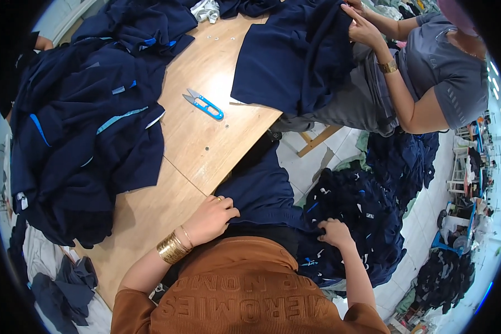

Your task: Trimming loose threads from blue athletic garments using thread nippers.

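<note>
My left hand (210, 217) is closed on the edge of a dark navy garment (261, 189) that hangs over the near edge of the wooden table (206, 150). A gold bangle sits on that wrist. My right hand (335, 232) grips navy fabric at the top of a heap of navy garments (362, 222) beside the table, below my waist. A blue thread snip (204, 104) lies on the table, well beyond both hands.
A large pile of navy garments with light blue trim (89, 128) covers the table's left side. Across the table a person in a grey shirt (445, 72) handles another navy piece (295, 55). More dark piles lie on the tiled floor at right.
</note>
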Motion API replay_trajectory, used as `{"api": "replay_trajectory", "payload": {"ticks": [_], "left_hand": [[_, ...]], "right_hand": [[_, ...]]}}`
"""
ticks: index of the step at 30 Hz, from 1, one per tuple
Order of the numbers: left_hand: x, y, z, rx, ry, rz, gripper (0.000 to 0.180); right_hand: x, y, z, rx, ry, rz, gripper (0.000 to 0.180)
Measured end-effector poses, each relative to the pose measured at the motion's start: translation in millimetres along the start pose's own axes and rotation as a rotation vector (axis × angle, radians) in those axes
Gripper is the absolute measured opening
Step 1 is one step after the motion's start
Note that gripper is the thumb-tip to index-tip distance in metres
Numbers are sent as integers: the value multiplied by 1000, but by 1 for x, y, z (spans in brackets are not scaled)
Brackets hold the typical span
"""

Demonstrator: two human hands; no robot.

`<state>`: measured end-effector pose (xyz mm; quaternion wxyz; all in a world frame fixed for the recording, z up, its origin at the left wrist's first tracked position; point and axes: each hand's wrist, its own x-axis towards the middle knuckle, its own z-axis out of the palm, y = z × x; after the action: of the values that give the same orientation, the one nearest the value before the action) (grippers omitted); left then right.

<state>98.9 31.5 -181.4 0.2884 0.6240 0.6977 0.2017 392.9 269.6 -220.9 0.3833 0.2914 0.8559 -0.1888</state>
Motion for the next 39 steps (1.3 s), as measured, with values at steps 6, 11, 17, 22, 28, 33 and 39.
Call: {"api": "replay_trajectory", "payload": {"ticks": [6,11,17,22,28,33,39], "left_hand": [[-1,5,-4,-16,-32,-19,25],[4,23,-25,-159,145,98,36],[25,16,-31,-297,539,-23,53],[40,6,-41,-116,813,-108,55],[-3,-23,-85,187,1035,-216,43],[-25,-30,-92,305,1025,-226,42],[-30,-36,-92,354,981,-207,46]], "right_hand": [[7,-65,-42,490,284,-444,56],[9,-124,-53,454,496,-517,49],[-16,-122,-119,979,895,-492,22],[-73,-100,-180,762,1578,-440,24],[-79,-42,-188,278,1697,-152,33],[-67,-40,-174,95,1640,-62,33],[-64,-42,-174,8,1647,-39,37]]}}
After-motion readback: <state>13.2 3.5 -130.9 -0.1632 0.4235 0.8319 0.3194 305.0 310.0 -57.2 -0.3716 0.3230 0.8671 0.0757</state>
